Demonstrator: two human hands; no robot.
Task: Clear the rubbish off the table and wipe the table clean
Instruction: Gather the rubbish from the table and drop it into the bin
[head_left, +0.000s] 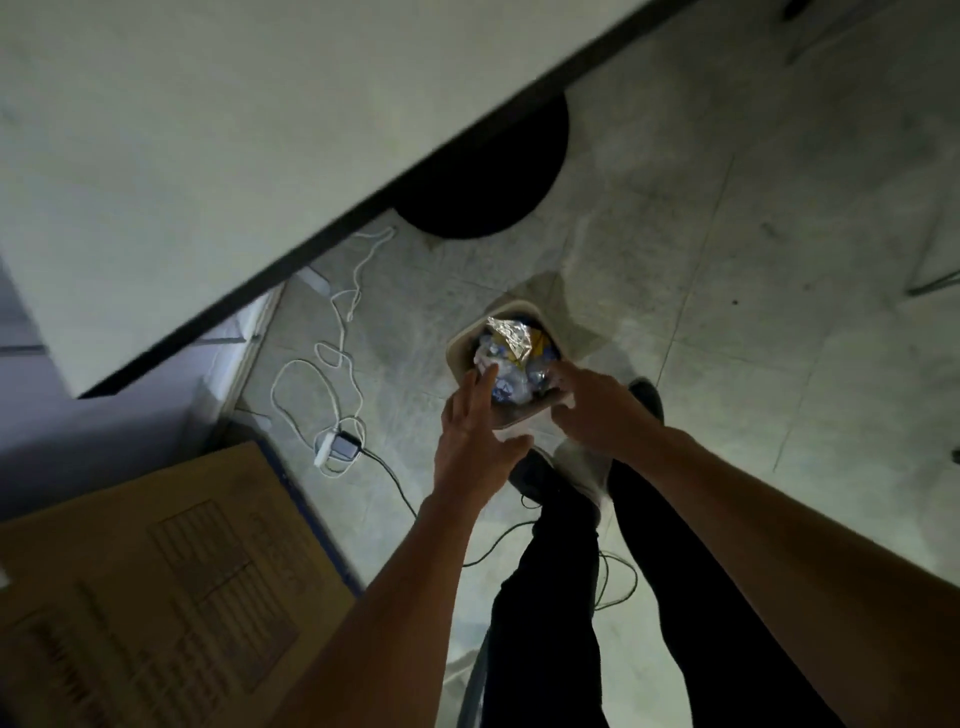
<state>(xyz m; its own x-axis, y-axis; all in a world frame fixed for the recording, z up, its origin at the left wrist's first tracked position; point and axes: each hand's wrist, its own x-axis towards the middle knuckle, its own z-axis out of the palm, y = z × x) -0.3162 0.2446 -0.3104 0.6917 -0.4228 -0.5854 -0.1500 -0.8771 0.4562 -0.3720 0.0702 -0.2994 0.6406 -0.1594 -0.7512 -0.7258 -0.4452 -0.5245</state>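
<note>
I look straight down at the floor. A small beige bin (464, 340) stands by my feet, filled with crumpled rubbish (511, 358): silvery foil, a yellow wrapper and clear plastic. My left hand (475, 441) hovers over the bin's near left rim with fingers spread and nothing in it. My right hand (592, 410) reaches over the near right rim, its fingers apart and pointing at the rubbish. The white table (208, 156) with a dark edge fills the upper left; no rubbish shows on the part in view.
A round black table base (493, 187) sits under the table. White and black cables with a power adapter (340, 447) trail over the tiled floor at left. A cardboard box (156, 587) lies at lower left. My dark-trousered legs and shoes stand beside the bin.
</note>
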